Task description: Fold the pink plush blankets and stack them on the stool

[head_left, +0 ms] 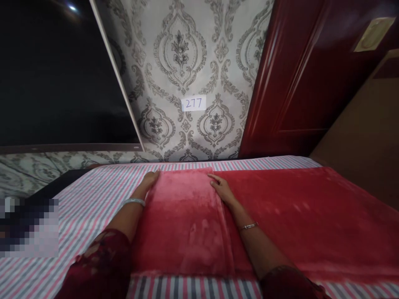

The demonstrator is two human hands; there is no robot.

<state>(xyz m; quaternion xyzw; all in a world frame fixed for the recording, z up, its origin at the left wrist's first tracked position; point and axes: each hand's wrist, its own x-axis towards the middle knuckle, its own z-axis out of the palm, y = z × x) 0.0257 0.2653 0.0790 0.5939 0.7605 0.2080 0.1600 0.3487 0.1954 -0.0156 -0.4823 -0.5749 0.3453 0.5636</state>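
Note:
A red plush blanket (296,216) lies spread over a bed with a pink, grey and white striped sheet (93,195). Its left part is folded over into a narrower panel (183,220). My left hand (149,181) rests flat at the far left corner of that folded panel, fingers on its edge. My right hand (222,187) lies flat on the panel's far right edge, where it meets the blanket below. Both wrists wear bracelets, and both sleeves are dark red.
Patterned grey wallpaper with a small white label reading 277 (193,103) is behind the bed. A large dark screen (56,74) hangs at left, a glossy dark red door (299,74) at right. A blurred patch covers the lower left.

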